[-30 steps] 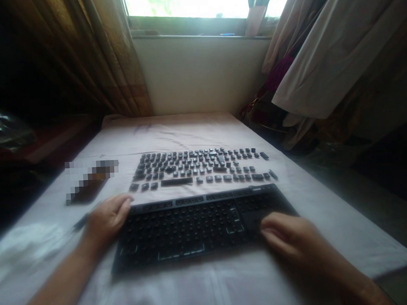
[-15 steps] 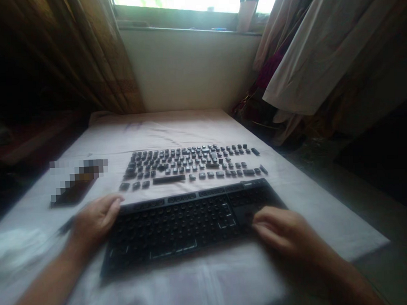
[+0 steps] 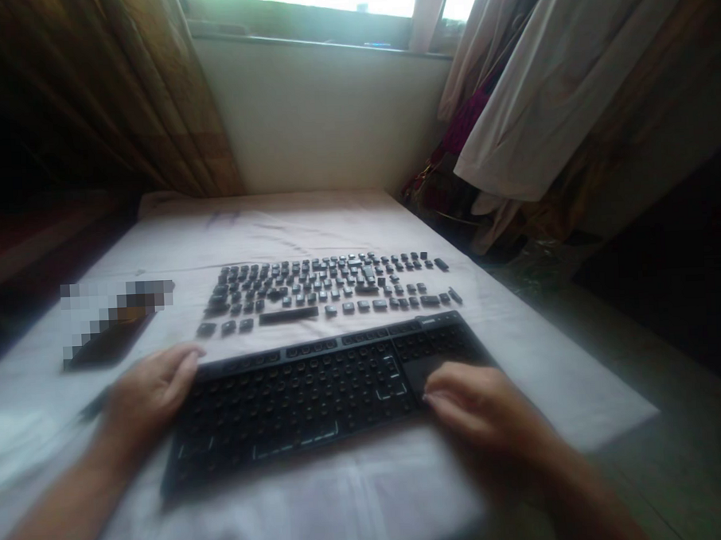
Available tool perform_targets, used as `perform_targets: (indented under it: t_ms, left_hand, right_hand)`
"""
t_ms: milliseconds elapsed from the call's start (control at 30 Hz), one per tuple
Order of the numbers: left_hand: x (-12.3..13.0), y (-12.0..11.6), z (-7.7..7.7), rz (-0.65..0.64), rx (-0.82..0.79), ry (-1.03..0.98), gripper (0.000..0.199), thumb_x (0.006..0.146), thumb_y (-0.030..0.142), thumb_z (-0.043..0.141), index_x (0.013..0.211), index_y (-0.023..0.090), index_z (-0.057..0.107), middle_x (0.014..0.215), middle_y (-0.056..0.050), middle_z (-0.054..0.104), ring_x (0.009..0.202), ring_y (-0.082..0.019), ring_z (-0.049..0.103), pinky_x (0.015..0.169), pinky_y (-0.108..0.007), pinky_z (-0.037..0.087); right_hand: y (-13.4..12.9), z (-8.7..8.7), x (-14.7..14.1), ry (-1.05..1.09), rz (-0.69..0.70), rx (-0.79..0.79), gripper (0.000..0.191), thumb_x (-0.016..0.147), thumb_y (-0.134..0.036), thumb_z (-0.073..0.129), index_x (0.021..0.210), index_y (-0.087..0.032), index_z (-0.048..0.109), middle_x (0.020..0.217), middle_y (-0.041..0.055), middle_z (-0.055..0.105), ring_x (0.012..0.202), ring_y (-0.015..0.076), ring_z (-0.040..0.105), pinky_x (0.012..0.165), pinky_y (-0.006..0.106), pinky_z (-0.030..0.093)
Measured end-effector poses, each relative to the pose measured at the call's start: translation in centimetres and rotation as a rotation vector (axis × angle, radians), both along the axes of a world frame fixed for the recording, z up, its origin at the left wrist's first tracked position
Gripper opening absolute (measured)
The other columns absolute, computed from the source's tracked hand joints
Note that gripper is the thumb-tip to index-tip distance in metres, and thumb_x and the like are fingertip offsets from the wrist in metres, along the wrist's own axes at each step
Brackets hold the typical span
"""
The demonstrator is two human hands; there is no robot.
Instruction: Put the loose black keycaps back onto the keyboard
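A black keyboard base (image 3: 294, 392) without its keycaps lies slightly tilted in front of me, its rows of key sockets bare. My left hand (image 3: 153, 382) grips its upper left corner, thumb on top and the other fingers partly hidden. Over the right-hand part of the board, my right hand (image 3: 470, 400) is closed in a pinch. Whatever its fingertips hold, if anything, is hidden. Beyond the board, many loose black keycaps (image 3: 301, 288) are laid out in rows, with a long space bar (image 3: 289, 314) at the front.
A pale sheet (image 3: 263, 226) covers the surface. To the left are a dark, partly pixelated object (image 3: 124, 328) and a blurred whitish bundle (image 3: 22, 444). Clothes (image 3: 521, 120) hang at the right, a curtain (image 3: 174, 111) at the left, and a window stands behind.
The whole view has shifted, so the board, keycaps and both hands appear a little further left. My left hand keeps its hold on the board, and my right hand stays pinched over its right part.
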State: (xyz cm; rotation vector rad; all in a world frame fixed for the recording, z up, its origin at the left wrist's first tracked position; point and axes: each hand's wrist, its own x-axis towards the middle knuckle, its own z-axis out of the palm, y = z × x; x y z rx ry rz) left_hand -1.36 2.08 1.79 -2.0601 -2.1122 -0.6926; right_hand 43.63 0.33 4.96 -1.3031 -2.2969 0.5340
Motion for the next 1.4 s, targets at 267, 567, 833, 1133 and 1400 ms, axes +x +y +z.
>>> perform_targets:
  t_ms: [267,567,833,1133,1400]
  left_hand:
    - [0.13,0.17,0.09,-0.002,-0.006,-0.003,0.044,0.088,0.052,0.035,0.09,0.026,0.071,0.093,-0.007,0.078,0.088,-0.031,0.074,0.075,-0.041,0.057]
    - [-0.24,0.06,-0.45,-0.013,0.002,-0.02,0.048,0.088,0.054,0.035,0.093,0.024,0.072,0.097,-0.008,0.078,0.093,-0.03,0.073,0.084,-0.039,0.057]
    - [0.0,-0.11,-0.53,-0.022,0.014,-0.038,0.048,0.091,0.054,0.035,0.094,0.024,0.072,0.098,-0.007,0.078,0.094,-0.028,0.073,0.085,-0.037,0.056]
    - [0.22,-0.16,-0.19,-0.036,0.027,-0.037,0.044,0.091,0.052,0.036,0.092,0.026,0.071,0.095,-0.005,0.078,0.091,-0.026,0.072,0.08,-0.034,0.055]
    - [0.36,-0.14,-0.04,-0.039,0.015,-0.024,0.042,0.091,0.049,0.036,0.09,0.025,0.071,0.092,-0.005,0.077,0.088,-0.025,0.072,0.077,-0.032,0.055]
  right_hand:
    - [0.01,0.52,-0.61,-0.143,0.034,0.041,0.017,0.088,-0.016,0.051,0.076,-0.021,0.062,0.073,0.0025,0.069,0.061,0.0134,0.061,0.056,0.022,0.043]
    - [-0.56,0.54,-0.67,-0.171,0.059,0.049,0.022,0.088,-0.017,0.047,0.069,-0.021,0.056,0.068,0.0029,0.065,0.057,0.0144,0.059,0.052,0.023,0.041]
    - [-0.4,0.45,-0.9,-0.149,0.027,0.049,0.022,0.09,-0.017,0.047,0.07,-0.022,0.056,0.073,0.0036,0.067,0.062,0.0153,0.062,0.054,0.023,0.043]
    - [-0.26,0.24,-0.67,-0.113,0.025,0.038,0.021,0.09,-0.018,0.049,0.073,-0.023,0.061,0.074,0.0036,0.069,0.063,0.0167,0.065,0.054,0.025,0.046]
    - [-0.29,-0.13,-0.45,-0.089,0.047,0.046,0.022,0.09,-0.018,0.049,0.072,-0.023,0.062,0.07,0.0027,0.069,0.062,0.0168,0.065,0.052,0.025,0.047]
